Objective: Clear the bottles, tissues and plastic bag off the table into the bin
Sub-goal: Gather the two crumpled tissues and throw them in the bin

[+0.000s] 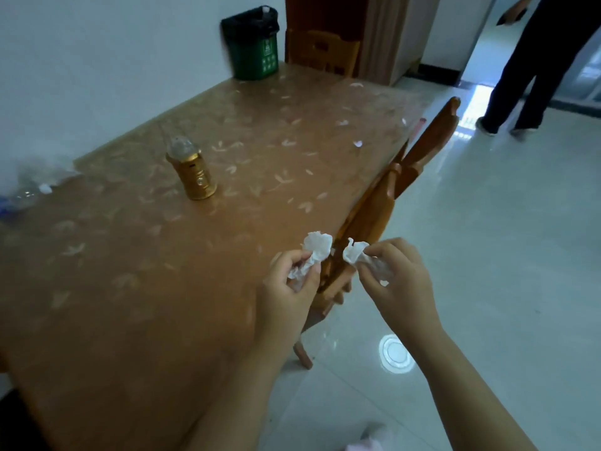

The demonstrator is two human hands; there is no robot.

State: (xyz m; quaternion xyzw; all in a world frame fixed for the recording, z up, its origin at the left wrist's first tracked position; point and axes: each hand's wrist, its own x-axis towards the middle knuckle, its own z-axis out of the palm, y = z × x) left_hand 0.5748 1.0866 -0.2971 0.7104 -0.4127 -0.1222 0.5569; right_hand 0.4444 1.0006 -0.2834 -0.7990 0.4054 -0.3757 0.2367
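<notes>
Head view: the left hand (294, 281) pinches one tissue (312, 255), the right hand (398, 281) another tissue (357, 255). Light grips; either might drop before the far bin (255, 52).

Left hand (292, 281) pinching a crumpled tissue (313, 253) over the desk (130, 288) edge; right hand (400, 281) pinching a second tissue (356, 252) just beside it, tissues apart. Gold bottle (192, 170) standing upright mid-desk. Green bin (253, 47) sitting at the far end. Blurred plastic bag (35, 180) lying at the left edge.
</notes>
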